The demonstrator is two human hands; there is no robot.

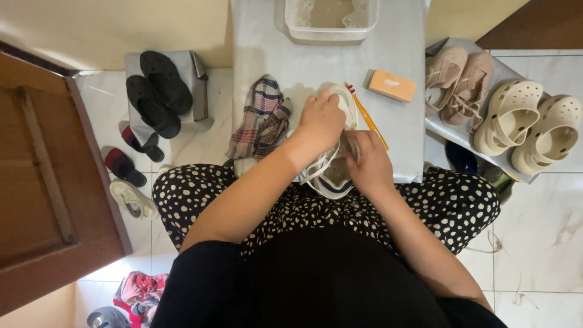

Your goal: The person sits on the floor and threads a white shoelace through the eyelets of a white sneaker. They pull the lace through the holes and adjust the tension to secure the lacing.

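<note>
Here, a white sneaker (pixel 336 159) sits at the near edge of a grey worktop (pixel 401 54), partly over the lap of the seated person in black-and-white dotted trousers, and everything else is placed from it. The left hand (pixel 320 121) lies on top of the sneaker, its fingers curled down over the upper and closed on it. The right hand (pixel 368 163) presses against the sneaker's right side, its fingers bent in around the white laces (pixel 320 167), which hang loose toward the lap; whether it pinches a lace or the shoe itself cannot be told.

Just right of the sneaker, touching or nearly touching its side, lies a toothbrush (pixel 369 118) with an orange handle, partly hidden by the right hand. Further right and toward the far edge sits an orange rectangular block (pixel 392 85). Just left of the sneaker is a crumpled plaid cloth (pixel 262 118). Beyond the sneaker, at the far end of the worktop, stands a clear plastic tub (pixel 331 21) holding cloudy water.

Well to the right of the sneaker, a low shelf (pixel 504 67) carries a pair of pink shoes (pixel 458 82) and a pair of cream clogs (pixel 528 121). Well to the left, black sandals (pixel 156 91) rest on a grey box, with more footwear on the floor near a wooden door (pixel 42 182).
</note>
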